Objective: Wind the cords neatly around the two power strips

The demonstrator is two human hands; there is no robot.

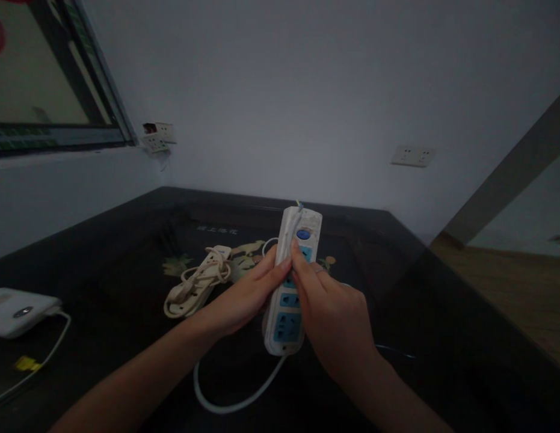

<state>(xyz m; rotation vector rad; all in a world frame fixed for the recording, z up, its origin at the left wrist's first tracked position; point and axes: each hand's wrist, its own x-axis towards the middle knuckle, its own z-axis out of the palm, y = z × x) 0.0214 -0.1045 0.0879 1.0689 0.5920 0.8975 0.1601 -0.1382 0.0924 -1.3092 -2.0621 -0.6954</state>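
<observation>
A white power strip [286, 328] with blue sockets and a blue switch is held up at a tilt over the dark table. My left hand [255, 288] is closed round its left side, the thumb lying on its face. From the right, my right hand [336, 310] grips the strip, fingertips meeting the left thumb at a pale cord [296, 224] laid along the front. Thin coloured wire ends [299, 204] stick out at the cord's top. A white cable [223, 411] loops from the strip's lower end. Part of the sockets is hidden by my fingers.
A second power strip [203, 278] wrapped in its own cord lies to the left on the dark table [139, 222]. Further left sit a white box-shaped device [20, 310] with a cable and a yellow scrap [27, 364]. Wall sockets [414, 156] are behind.
</observation>
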